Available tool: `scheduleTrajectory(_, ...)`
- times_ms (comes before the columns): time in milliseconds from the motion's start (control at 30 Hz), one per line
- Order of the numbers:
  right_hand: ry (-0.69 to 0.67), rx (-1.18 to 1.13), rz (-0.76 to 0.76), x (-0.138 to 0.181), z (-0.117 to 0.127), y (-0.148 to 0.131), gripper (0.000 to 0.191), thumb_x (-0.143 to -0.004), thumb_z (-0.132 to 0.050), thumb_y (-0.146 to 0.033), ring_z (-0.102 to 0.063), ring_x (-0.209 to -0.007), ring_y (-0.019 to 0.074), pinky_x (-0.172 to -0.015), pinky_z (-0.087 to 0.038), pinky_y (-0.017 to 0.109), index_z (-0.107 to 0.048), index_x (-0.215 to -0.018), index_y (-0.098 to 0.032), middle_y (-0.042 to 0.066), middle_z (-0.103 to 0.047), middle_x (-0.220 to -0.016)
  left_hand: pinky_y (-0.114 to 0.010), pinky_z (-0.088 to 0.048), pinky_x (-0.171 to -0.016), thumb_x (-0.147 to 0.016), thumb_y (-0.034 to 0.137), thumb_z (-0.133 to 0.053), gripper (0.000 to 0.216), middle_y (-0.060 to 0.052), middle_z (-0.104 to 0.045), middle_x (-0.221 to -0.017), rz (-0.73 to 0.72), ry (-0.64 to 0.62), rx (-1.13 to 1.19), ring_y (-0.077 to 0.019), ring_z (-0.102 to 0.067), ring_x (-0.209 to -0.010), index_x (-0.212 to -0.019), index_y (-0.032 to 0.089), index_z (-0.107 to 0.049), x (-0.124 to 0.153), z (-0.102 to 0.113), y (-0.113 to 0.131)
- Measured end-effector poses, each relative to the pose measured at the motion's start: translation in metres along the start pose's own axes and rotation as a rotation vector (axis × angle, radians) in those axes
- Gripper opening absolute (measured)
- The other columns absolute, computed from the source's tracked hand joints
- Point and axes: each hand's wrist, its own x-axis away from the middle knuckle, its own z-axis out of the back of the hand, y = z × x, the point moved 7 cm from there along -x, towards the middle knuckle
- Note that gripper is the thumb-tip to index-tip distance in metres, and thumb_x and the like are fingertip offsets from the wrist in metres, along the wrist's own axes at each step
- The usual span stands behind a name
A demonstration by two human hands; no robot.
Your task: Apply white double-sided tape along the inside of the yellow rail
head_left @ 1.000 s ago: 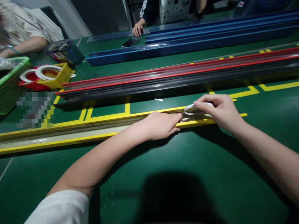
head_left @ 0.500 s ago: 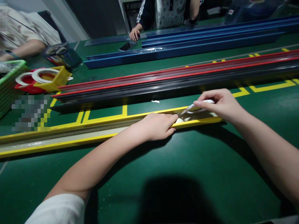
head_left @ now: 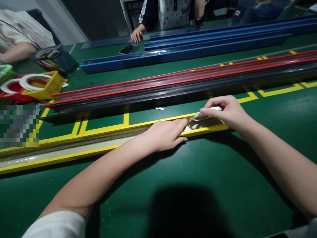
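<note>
White strip (head_left: 195, 116) now pulled straight vs. loose loop 1 s ago; bench items slid L in view

Hands: both stay at approx. same spot along yellow-edged channel (head_left: 99, 143). R hand (head_left: 228, 108) is above channel's R end, thumb + index closed in a pinch on white strip; rest of fingers curled. L hand (head_left: 166, 135) lies across channel, fingers down inside, one digit outside near edge. Can't tell if L fingertips pinch strip or only press; contact pt hidden.

Strip loc: in/over R part of channel, runs obliquely from L fingertips up to R pinch, w/ more white showing beyond R fingers.

Channel: flat on green table (head_left: 138, 185), runs out of view at L, slight tilt in view. Yellow tape marks (head_left: 106, 130) on table along far side. White scrap (head_left: 159, 108) on table btwn channel & black profile (head_left: 148, 94); red profile (head_left: 173, 76) just behind black one. Blue profiles (head_left: 185, 51) further back.

Upper L: yellow bin (head_left: 53, 86) w/ white ring-shaped roll, beside red bin (head_left: 12, 95) w/ similar roll. Phone (head_left: 127, 49) near co-worker's hand (head_left: 136, 34), which rests at far side of table.
</note>
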Motion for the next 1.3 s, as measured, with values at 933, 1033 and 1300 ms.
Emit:
scheduleTrajectory(933, -0.11, -0.101, -0.017, 0.002, -0.005, 0.005, 0.023, -0.073, -0.074, -0.045, -0.068, -0.068, 0.0216, -0.057, -0.049, 0.03, -0.079, -0.079, -0.023, 0.004, -0.075, -0.075, -0.03, -0.043, -0.069, -0.095, 0.04, -0.044, 0.025, -0.002, -0.065, -0.108, -0.016, -0.058, 0.193, -0.0205, -0.063, -0.091, -0.113, 0.023, -0.043, -0.004, -0.007, -0.005)
scheduleTrajectory(1033, -0.092, -0.135, -0.016, 0.001, -0.003, 0.005, 0.025, -0.075, -0.072, -0.047, -0.067, -0.067, 0.0218, -0.057, -0.048, 0.031, -0.078, -0.077, -0.023, 0.004, -0.074, -0.074, -0.029, -0.044, -0.07, -0.095, 0.04, -0.045, 0.027, -0.002, -0.064, -0.109, -0.016, -0.082, 0.247, -0.0202, -0.063, -0.092, -0.116, 0.024, -0.042, -0.004, -0.008, -0.006)
scheduleTrajectory(1300, -0.013, -0.145, -0.013, 0.001, 0.001, 0.005, 0.027, -0.072, -0.075, -0.046, -0.052, -0.056, 0.0129, -0.052, -0.034, 0.027, -0.072, -0.07, -0.019, 0.001, -0.062, -0.061, -0.029, -0.043, -0.067, -0.095, 0.041, -0.044, 0.025, -0.003, -0.065, -0.108, -0.01, -0.141, 0.312, -0.0197, -0.063, -0.085, -0.112, 0.023, -0.044, -0.005, -0.01, -0.007)
